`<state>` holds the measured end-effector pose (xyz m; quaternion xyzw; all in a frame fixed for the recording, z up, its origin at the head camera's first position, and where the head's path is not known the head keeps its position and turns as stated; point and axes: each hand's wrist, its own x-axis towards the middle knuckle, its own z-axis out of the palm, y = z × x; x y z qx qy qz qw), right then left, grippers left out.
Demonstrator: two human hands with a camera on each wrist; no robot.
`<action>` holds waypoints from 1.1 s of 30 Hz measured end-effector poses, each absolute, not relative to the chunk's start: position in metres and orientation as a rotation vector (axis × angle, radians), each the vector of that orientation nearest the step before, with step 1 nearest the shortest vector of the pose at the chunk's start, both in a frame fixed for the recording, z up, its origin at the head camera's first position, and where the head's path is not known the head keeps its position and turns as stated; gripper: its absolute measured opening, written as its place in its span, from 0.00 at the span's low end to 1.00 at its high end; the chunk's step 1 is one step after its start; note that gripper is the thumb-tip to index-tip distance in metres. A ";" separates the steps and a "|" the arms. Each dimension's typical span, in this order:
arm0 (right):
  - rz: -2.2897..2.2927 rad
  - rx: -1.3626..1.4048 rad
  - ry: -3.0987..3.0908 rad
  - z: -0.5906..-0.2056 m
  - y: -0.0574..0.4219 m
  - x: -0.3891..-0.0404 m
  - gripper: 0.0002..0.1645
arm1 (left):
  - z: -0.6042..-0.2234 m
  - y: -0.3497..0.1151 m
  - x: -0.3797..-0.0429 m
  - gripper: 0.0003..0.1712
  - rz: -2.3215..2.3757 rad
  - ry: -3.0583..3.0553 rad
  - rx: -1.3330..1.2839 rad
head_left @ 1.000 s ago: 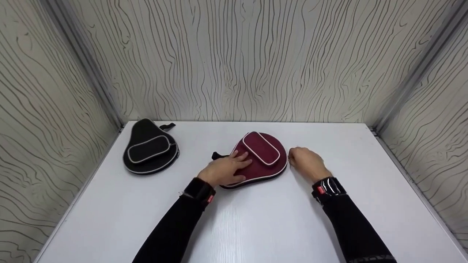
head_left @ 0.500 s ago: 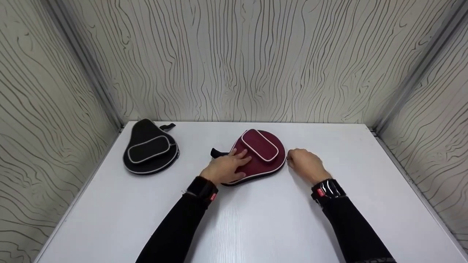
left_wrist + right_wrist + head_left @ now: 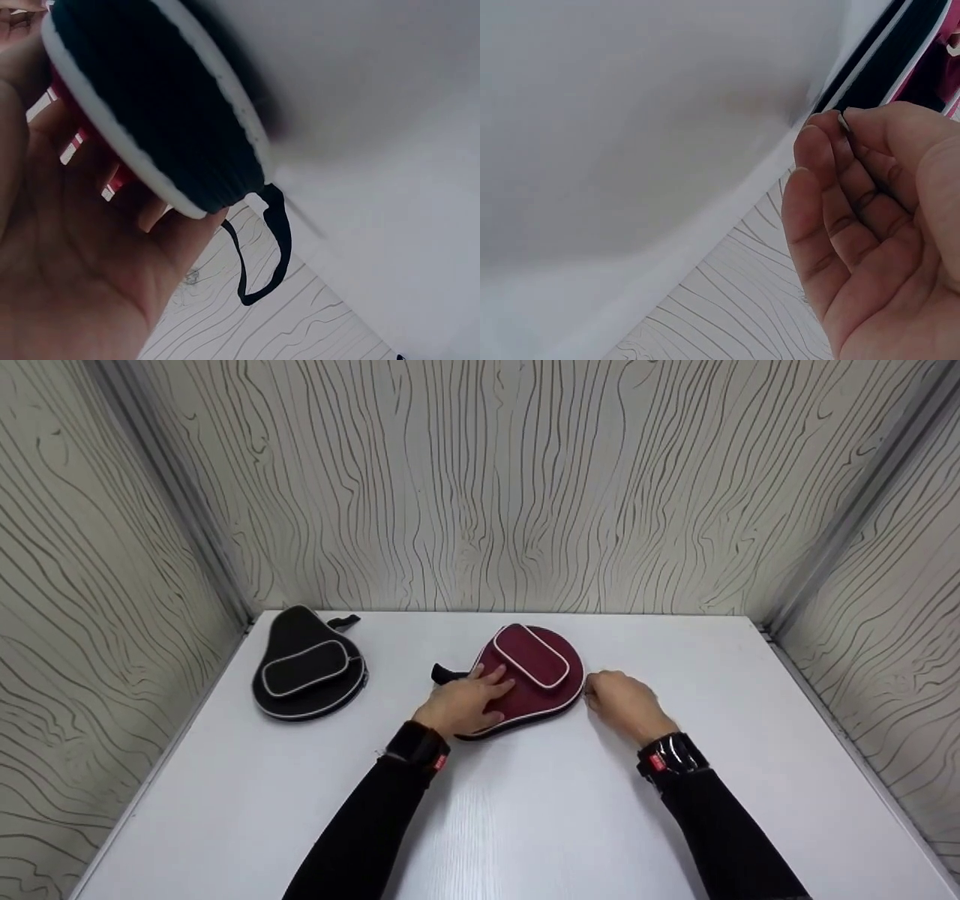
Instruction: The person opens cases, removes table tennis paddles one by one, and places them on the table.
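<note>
A maroon table tennis paddle case (image 3: 525, 694) with white piping and a raised pocket lies flat on the white table. My left hand (image 3: 461, 705) rests on its narrower left end, fingers spread over the fabric. In the left wrist view, the case's dark side band (image 3: 161, 97) and a black strap loop (image 3: 281, 240) show beside that palm. At the rounded right edge, my right hand (image 3: 624, 705) pinches a small metal zipper pull (image 3: 844, 124) between thumb and index finger. How far the zipper is parted cannot be made out.
A black paddle case (image 3: 307, 667) with pale piping and a short strap lies at the table's back left. Wood-patterned panels (image 3: 480, 487) enclose the white table (image 3: 480, 825) at the back and both sides.
The maroon case has shifted slightly left and away from me, with my left hand on it. My right hand has moved slightly left and nearer along the case's rounded edge.
</note>
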<state>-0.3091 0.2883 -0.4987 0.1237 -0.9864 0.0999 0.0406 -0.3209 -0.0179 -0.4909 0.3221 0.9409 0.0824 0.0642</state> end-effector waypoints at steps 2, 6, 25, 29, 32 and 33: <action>0.297 0.392 -3.021 -0.498 0.286 -0.308 0.07 | -0.490 -0.017 -0.321 0.37 0.255 2.841 0.971; 0.278 0.410 -3.024 -0.497 0.283 -0.306 0.07 | -0.490 -0.016 -0.322 0.37 0.286 2.839 0.955; 0.268 0.515 -3.034 -0.497 0.262 -0.297 0.05 | -0.494 -0.011 -0.326 0.37 0.298 2.873 0.956; 0.267 0.528 -3.023 -0.497 0.258 -0.295 0.06 | -0.493 -0.011 -0.325 0.37 0.290 2.873 0.957; 0.271 0.542 -3.011 -0.498 0.255 -0.292 0.08 | -0.492 -0.011 -0.324 0.37 0.291 2.868 0.955; 0.270 0.547 -3.002 -0.499 0.254 -0.291 0.09 | -0.492 -0.011 -0.324 0.37 0.293 2.864 0.952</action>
